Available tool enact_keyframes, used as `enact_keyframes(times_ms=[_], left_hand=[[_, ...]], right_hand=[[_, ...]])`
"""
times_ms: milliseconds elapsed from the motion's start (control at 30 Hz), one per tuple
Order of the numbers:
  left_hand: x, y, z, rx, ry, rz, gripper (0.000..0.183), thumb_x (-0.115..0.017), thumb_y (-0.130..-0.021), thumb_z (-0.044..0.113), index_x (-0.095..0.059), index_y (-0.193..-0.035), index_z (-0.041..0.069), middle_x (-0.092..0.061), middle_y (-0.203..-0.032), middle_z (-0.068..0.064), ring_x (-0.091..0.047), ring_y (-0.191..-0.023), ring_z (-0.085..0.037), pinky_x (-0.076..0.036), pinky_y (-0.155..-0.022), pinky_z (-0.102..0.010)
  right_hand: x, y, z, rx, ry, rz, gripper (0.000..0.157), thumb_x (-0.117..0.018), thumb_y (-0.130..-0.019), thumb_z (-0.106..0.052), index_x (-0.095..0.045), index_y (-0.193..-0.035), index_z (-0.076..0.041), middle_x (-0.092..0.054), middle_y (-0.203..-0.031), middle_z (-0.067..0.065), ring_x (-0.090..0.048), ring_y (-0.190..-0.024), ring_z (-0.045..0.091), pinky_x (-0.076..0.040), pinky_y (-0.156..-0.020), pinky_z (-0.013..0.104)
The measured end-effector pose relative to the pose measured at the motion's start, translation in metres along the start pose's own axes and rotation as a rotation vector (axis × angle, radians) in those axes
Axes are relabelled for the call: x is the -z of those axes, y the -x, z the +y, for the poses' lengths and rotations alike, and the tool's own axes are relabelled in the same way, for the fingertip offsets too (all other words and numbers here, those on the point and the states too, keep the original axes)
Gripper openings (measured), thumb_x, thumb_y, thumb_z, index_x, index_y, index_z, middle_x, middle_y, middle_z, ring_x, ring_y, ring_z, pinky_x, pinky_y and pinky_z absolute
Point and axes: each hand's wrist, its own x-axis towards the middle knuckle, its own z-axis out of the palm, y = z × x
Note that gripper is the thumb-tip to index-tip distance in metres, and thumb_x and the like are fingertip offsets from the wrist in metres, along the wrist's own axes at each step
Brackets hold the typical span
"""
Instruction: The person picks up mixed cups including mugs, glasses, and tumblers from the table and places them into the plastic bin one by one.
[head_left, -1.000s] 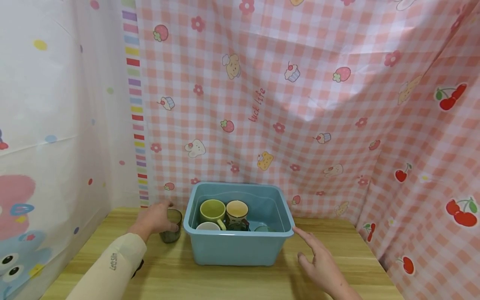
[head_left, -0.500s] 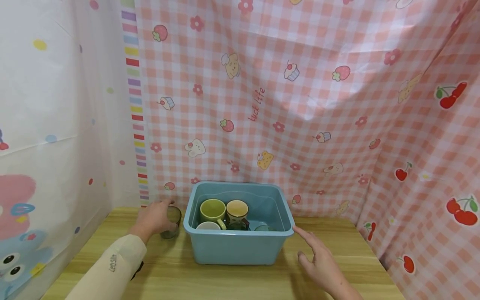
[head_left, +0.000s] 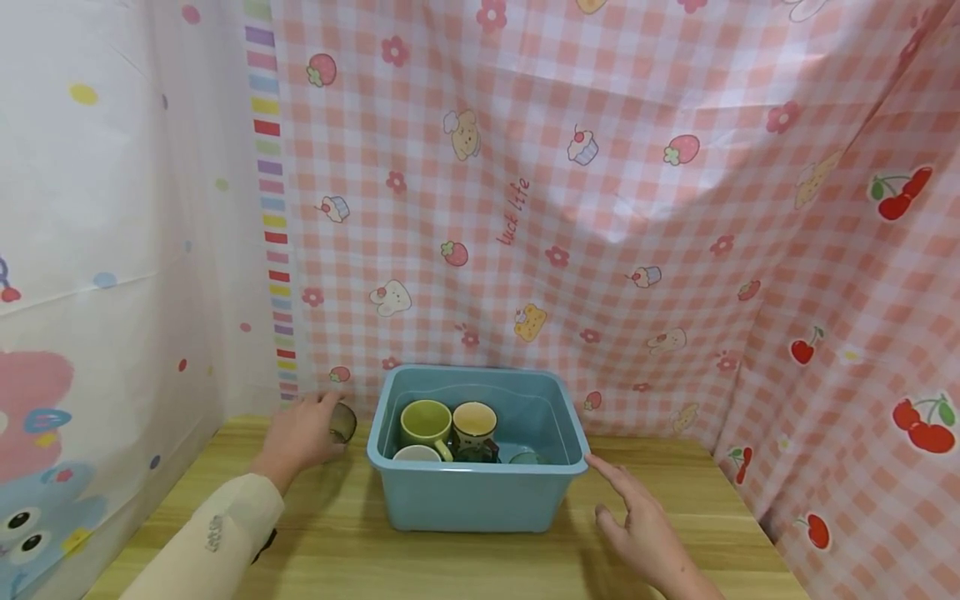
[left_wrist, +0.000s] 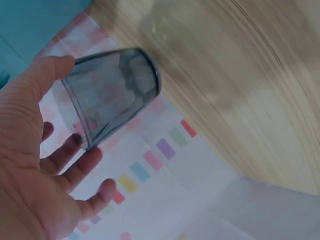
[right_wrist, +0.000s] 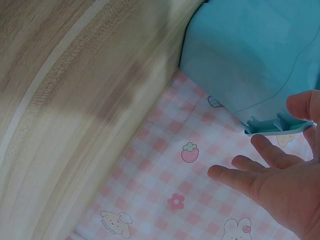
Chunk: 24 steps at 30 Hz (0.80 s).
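Note:
A dark, see-through drinking glass (left_wrist: 112,87) is pinched near its rim by my left hand (left_wrist: 35,145), thumb on one side and fingertips on the other. It is tilted and raised off the wooden table, left of the blue plastic bin (head_left: 480,500). The head view shows only part of the glass (head_left: 342,422) behind my left hand (head_left: 300,437). At the bin's right front corner, my right hand (head_left: 641,529) touches the rim with its extended index finger. In the right wrist view, the right hand (right_wrist: 280,185) has its fingers spread beside the bin's rim.
Inside the bin stand a green mug (head_left: 426,419), a cream-lined mug (head_left: 474,421), a white-rimmed cup (head_left: 417,453) and a greenish glass item (head_left: 528,458) partly hidden by the front wall. A pink checked curtain (head_left: 525,275) hangs right behind the bin; a white curtain (head_left: 112,208) closes the left.
The glass has gone from nearly upright to tilted and lifted, moving slightly away and up with my left hand. My right hand and the bin have stayed in place.

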Motion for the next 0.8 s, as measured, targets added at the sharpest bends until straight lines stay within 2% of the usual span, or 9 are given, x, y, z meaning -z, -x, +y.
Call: enact_keyframes(times_ms=[100,167,233,300,433,533,667,733,800], left_hand=[[0.003,0.003,-0.002,-0.033,-0.063,0.045,0.087,-0.096,-0.077,0.038,-0.056,-0.15,0.012,-0.063,-0.142,-0.028,-0.061,-0.129,-0.051,-0.045,-0.099,-0.079],[0.004,0.005,-0.003,-0.047,-0.096,0.062,0.087,-0.096,-0.077,0.039,-0.055,-0.15,0.013,-0.065,-0.141,-0.026,-0.061,-0.13,-0.05,-0.044,-0.1,-0.079],[0.007,0.007,-0.003,-0.062,-0.119,0.075,0.088,-0.096,-0.077,0.04,-0.055,-0.15,0.013,-0.065,-0.141,-0.025,-0.06,-0.13,-0.049,-0.043,-0.101,-0.078],[0.009,0.008,-0.002,-0.075,-0.137,0.087,0.088,-0.096,-0.077,0.041,-0.055,-0.149,0.013,-0.066,-0.14,-0.024,-0.061,-0.129,-0.049,-0.045,-0.1,-0.076],[0.016,0.011,-0.001,-0.104,-0.163,0.116,0.088,-0.096,-0.077,0.04,-0.054,-0.15,0.013,-0.066,-0.14,-0.021,-0.062,-0.127,-0.046,-0.048,-0.097,-0.071],[0.021,0.012,0.0,-0.129,-0.174,0.145,0.09,-0.096,-0.077,0.039,-0.053,-0.152,0.013,-0.065,-0.142,-0.02,-0.063,-0.125,-0.046,-0.051,-0.095,-0.07],[0.028,0.013,0.001,-0.152,-0.174,0.173,0.092,-0.096,-0.076,0.038,-0.053,-0.153,0.011,-0.064,-0.143,-0.021,-0.062,-0.127,-0.047,-0.051,-0.097,-0.071],[0.032,0.013,0.003,-0.158,-0.18,0.178,0.092,-0.096,-0.076,0.039,-0.053,-0.153,0.01,-0.064,-0.144,-0.022,-0.062,-0.128,-0.047,-0.051,-0.098,-0.07],[0.036,0.012,0.004,-0.165,-0.189,0.187,0.092,-0.096,-0.076,0.04,-0.054,-0.153,0.01,-0.065,-0.142,-0.022,-0.063,-0.127,-0.046,-0.051,-0.096,-0.069]], right_hand=[[0.0,0.0,0.0,-0.006,-0.017,-0.005,0.075,-0.071,-0.095,0.003,-0.052,-0.158,-0.035,-0.055,-0.159,0.021,-0.043,-0.149,0.058,-0.061,-0.095,0.059],[0.0,0.0,-0.001,-0.017,-0.039,-0.012,0.076,-0.07,-0.095,0.004,-0.052,-0.158,-0.035,-0.054,-0.16,0.022,-0.041,-0.15,0.058,-0.064,-0.079,0.044],[0.0,-0.001,-0.001,-0.031,-0.06,-0.019,0.075,-0.07,-0.096,0.004,-0.052,-0.157,-0.035,-0.052,-0.161,0.023,-0.039,-0.151,0.059,-0.055,-0.063,0.03],[0.0,-0.001,-0.001,-0.041,-0.079,-0.028,0.075,-0.069,-0.096,0.004,-0.052,-0.157,-0.035,-0.051,-0.162,0.023,-0.036,-0.152,0.059,-0.049,-0.053,0.026],[0.0,0.0,0.0,-0.034,-0.061,-0.023,0.074,-0.07,-0.096,0.003,-0.053,-0.157,-0.034,-0.052,-0.161,0.022,-0.038,-0.151,0.058,-0.051,-0.058,0.028],[0.0,0.0,0.0,-0.023,-0.037,-0.013,0.075,-0.071,-0.095,0.004,-0.053,-0.157,-0.034,-0.054,-0.16,0.022,-0.041,-0.15,0.058,-0.054,-0.067,0.031],[0.0,-0.001,-0.001,-0.033,-0.059,-0.021,0.076,-0.07,-0.095,0.004,-0.052,-0.157,-0.035,-0.052,-0.161,0.022,-0.039,-0.151,0.057,-0.053,-0.059,0.029],[0.0,0.0,-0.001,-0.039,-0.076,-0.025,0.076,-0.069,-0.095,0.005,-0.052,-0.158,-0.036,-0.051,-0.162,0.022,-0.038,-0.152,0.057,-0.049,-0.054,0.027],[0.0,0.0,0.0,-0.03,-0.069,-0.017,0.076,-0.07,-0.095,0.005,-0.052,-0.157,-0.035,-0.052,-0.161,0.022,-0.039,-0.151,0.057,-0.05,-0.056,0.027]])
